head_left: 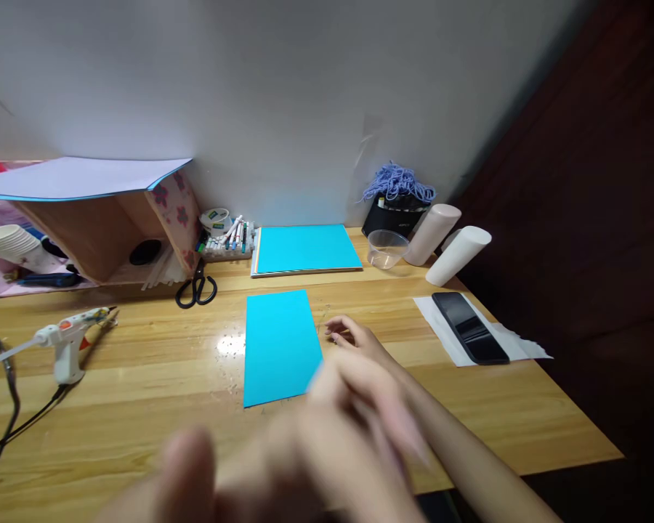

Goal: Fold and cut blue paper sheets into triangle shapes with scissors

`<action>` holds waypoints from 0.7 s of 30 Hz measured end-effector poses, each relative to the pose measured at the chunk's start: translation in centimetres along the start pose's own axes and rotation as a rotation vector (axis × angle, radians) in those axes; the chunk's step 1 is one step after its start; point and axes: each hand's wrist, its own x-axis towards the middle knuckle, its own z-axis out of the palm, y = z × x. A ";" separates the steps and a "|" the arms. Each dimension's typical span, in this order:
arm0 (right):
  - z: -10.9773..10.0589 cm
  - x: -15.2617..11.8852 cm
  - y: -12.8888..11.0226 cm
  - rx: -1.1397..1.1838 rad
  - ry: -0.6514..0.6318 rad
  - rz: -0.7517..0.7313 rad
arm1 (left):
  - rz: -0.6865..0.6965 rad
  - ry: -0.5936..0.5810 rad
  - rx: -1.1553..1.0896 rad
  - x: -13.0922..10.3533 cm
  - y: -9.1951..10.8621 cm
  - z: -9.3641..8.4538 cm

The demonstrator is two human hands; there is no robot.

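A sheet of blue paper (280, 349) lies flat on the wooden table in front of me. Just beyond its right edge is my right hand (352, 333), low over the table, its fingers loosely bent and apart, with nothing visible between them. Much closer to the camera, my left hand (305, 443) is a large blur across the bottom middle. It covers the sheet's lower right corner, and its fingers are too smeared to read. Small bits are scattered on the table beside the sheet.
Behind stand a blue paper stack (308, 248), markers (232, 241), a clear bowl (386, 248), white rolls (458, 256) and a black holder with yarn (395, 218). Scissors (196, 287), a glue gun (70, 341) and an open box (114, 232) are left; a phone (470, 328) is right.
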 end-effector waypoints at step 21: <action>1.6 1.5 0.3 0.751 0.029 0.283 | -0.552 0.006 -0.267 3.4 -17.0 0.5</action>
